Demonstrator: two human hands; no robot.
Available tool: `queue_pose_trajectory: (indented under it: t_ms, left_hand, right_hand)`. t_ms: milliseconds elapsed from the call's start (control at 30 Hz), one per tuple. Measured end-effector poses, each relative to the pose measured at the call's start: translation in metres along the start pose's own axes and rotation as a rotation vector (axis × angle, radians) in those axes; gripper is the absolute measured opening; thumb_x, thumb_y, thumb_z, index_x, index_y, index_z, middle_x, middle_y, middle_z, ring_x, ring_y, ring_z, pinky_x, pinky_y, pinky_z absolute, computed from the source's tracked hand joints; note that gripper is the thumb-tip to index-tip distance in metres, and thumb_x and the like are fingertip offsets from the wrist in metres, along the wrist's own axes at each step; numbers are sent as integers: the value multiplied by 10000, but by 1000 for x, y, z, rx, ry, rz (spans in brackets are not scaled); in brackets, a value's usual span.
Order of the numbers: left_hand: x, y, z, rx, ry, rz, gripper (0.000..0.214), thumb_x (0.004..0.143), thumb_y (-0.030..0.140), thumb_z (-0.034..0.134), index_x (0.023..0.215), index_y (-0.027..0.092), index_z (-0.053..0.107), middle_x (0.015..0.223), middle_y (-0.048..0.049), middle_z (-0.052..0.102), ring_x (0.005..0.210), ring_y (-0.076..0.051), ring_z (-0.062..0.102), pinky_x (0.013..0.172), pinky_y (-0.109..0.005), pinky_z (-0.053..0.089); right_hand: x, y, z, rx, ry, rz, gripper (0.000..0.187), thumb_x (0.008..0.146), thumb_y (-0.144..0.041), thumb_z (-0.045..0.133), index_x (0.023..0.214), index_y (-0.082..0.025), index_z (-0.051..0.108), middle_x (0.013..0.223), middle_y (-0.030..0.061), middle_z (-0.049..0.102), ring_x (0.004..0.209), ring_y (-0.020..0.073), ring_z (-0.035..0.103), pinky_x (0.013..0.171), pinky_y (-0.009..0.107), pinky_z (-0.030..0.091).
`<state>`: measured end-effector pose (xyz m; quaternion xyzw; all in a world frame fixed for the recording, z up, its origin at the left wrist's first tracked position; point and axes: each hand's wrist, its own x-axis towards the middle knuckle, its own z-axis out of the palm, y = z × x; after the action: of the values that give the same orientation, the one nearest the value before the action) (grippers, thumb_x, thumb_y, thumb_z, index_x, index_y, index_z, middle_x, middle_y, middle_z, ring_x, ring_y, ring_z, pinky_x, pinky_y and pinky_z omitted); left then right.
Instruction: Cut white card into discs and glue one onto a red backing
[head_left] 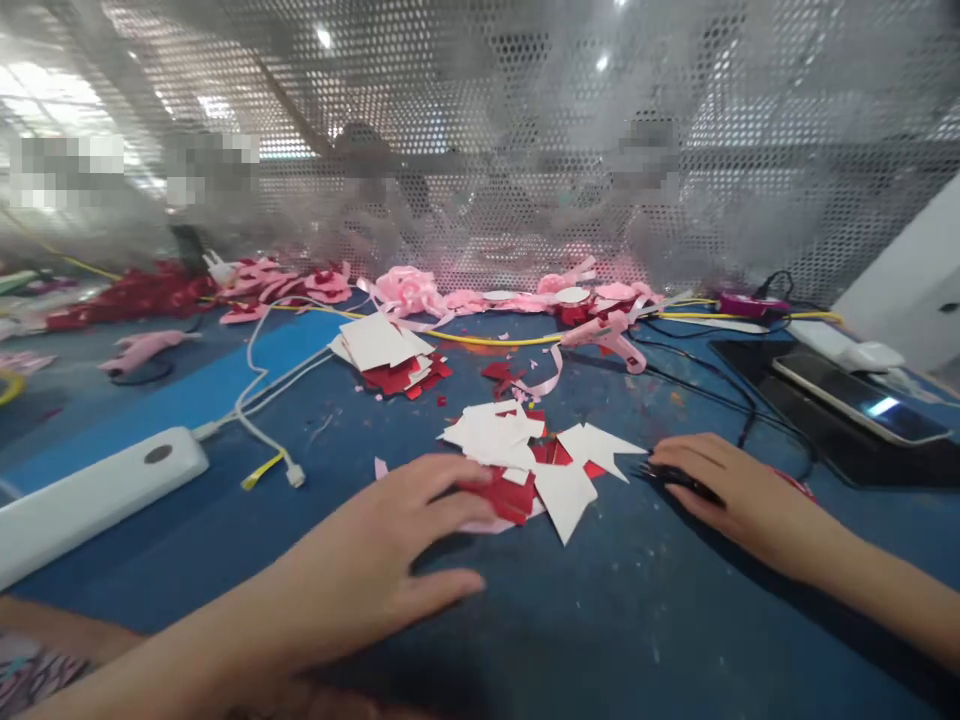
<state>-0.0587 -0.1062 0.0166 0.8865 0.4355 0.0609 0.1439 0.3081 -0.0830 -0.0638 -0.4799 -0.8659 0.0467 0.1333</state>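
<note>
My left hand [409,540] lies spread over the near left side of a pile of paper scraps, its fingertips touching the red pieces [514,495]. Jagged white scraps [495,435] cover much of this pile, and one pointed white piece [568,492] lies at its right. My right hand [720,490] rests on the table, closed around black scissors [686,483]. Their dark points face left toward a notched white scrap [600,447]; the fingers hide part of the handles. Behind the pile sits a stack of white square cards [381,343] with red ones beneath.
A pink glue gun [607,338] lies at the back, before heaps of pink ribbon [409,290]. A white power strip [105,500] with cables is at left. A phone [859,398] lies on a black mat at right. Perforated metal mesh [480,150] stands behind.
</note>
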Motion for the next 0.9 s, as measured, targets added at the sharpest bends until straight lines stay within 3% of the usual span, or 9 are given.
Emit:
queue_pose_trajectory:
  t_ms: [67,133,267,400,500,633,767,833,900]
  left_hand:
    - [45,-10,2,42,-44,-56,742,634,555,681,1314,380,441,1486,-50,286,1322,-340,305,1026,-518,320]
    - [77,-24,11,45,-137,-121,1053,502,668,691,1412,358,263,1530,-97,126,1364,-418,117,1028,-638,191]
    - [104,-50,32,27,-256,-173,1142,456,736,650,1431,337,208,1525,-106,138,1367,-428,24,1029,-679,43]
    - [101,-50,41,-23,-173,-213,1155,425,662,721,1424,298,271,1484,-126,269,1337,-442,189,1052,-622,176]
    - [94,-39,40,-76,-97,-189,1047,508,577,729,1414,293,289,1435,-105,360,1289,-382,321,1043,-519,297]
    - [88,-24,36,-87,-147,-165,889,654,528,637,1424,279,268,1450,-88,337,1313,-335,299,1073,-485,263]
    - [81,-16,31,-94,-244,-119,1078,552,672,659,1446,279,204,1503,-91,229,1346,-366,218,1080,-516,227]
    - [78,-14,26,-124,-243,-80,1074,547,720,628,1439,271,233,1496,-96,249,1341,-369,224,1081,-518,213]
    - [78,-15,17,-191,-199,-45,882,689,700,516,1419,261,287,1460,-93,330,1318,-332,284,1076,-488,230]
  right_hand:
    - [0,10,4,-20,76,21,252,908,-335,421,1100,-234,551,1094,74,608,1021,206,569,888,388,487]
    - [0,20,5,-48,155,58,250,907,-317,423,1107,-236,550,1063,73,624,976,204,595,847,384,519]
    - [-4,29,3,-95,218,72,272,883,-284,456,1138,-250,544,1112,82,615,1014,226,597,834,398,542]
    - [-11,29,2,-113,215,19,322,849,-320,503,1163,-261,541,1120,81,618,1002,249,609,826,410,552]
    - [-14,28,2,-78,193,17,337,844,-313,516,1179,-273,528,1140,76,605,1016,247,601,842,415,545]
    - [-13,26,0,-17,181,40,320,864,-307,495,1183,-279,507,1177,82,571,1071,239,567,884,431,517]
    - [-12,22,-4,32,191,52,274,871,-308,486,1140,-277,528,1171,82,563,1058,221,571,865,387,523]
    - [-10,19,-7,54,201,48,251,870,-303,487,1112,-271,548,1160,82,568,1044,215,579,857,365,524]
    - [-6,16,-9,69,209,27,245,871,-292,485,1101,-260,559,1144,86,576,1035,213,583,867,362,516]
